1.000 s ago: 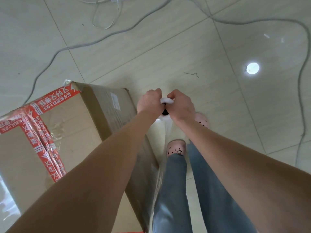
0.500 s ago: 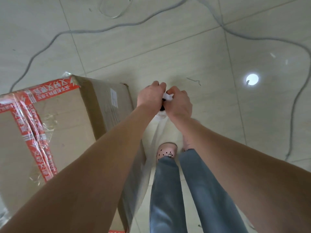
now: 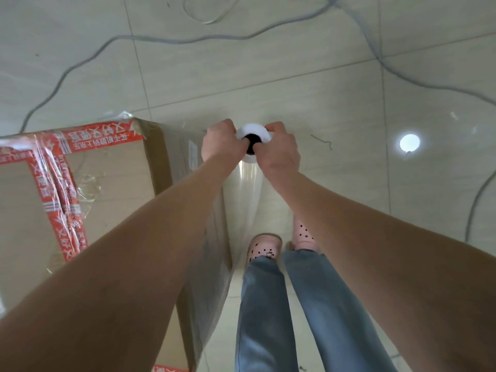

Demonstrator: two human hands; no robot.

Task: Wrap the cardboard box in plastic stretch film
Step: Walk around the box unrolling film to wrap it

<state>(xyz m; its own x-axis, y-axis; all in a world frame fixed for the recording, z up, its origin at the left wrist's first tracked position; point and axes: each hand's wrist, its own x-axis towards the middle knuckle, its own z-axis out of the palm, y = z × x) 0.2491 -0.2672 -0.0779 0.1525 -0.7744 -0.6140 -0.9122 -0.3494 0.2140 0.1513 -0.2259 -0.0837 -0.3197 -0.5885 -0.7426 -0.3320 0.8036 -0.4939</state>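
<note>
Now left hand [image 3: 220, 143], right hand [image 3: 280, 154] grip film roll [image 3: 255, 130] top, beside box [image 3: 107, 183] side edge; floor [image 3: 349, 103] open ahead.

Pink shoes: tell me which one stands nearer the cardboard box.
The left shoe, close beside the cardboard box; the right shoe stands farther from it.

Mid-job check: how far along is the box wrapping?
Done: film already covers the near side of the cardboard box and crinkles over the red tape on top. In hand: left hand and right hand grip the top end of the upright film roll, film stretched to the box corner. Left: most of the top is bare cardboard; the far sides are out of view.
</note>
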